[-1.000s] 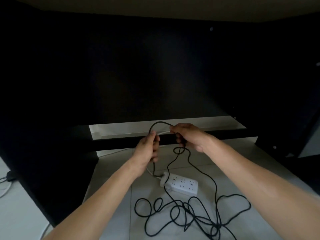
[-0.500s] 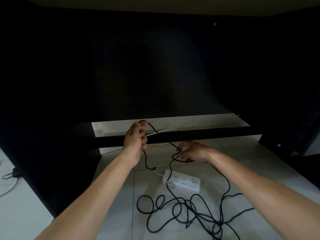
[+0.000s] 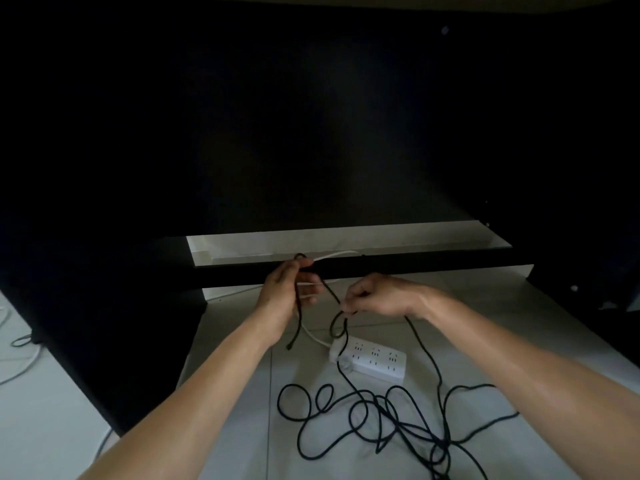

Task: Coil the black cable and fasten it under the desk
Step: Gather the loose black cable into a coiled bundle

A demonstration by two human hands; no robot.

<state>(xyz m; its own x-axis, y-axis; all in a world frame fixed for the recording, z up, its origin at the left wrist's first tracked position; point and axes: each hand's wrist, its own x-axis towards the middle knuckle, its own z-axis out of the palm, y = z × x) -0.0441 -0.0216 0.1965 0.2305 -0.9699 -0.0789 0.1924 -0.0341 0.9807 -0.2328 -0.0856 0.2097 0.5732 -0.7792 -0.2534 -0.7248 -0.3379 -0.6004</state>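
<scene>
- The dark underside of the table (image 3: 311, 116) fills the upper view; a black crossbar (image 3: 415, 268) runs along its low edge in front of a pale wall strip.
- The light tiled floor (image 3: 242, 393) lies below.
- The black cable (image 3: 381, 415) sprawls in loose tangled loops on the floor; one strand rises to both hands.
- A white power strip (image 3: 375, 362) lies on the floor just behind the tangle, with a white cord (image 3: 313, 336) leading up from it.
- The left hand (image 3: 284, 296) has its fingers closed around the cable near its end, which dangles below the palm.
- The right hand (image 3: 377, 295) pinches a small loop of cable, fingers closed.
</scene>
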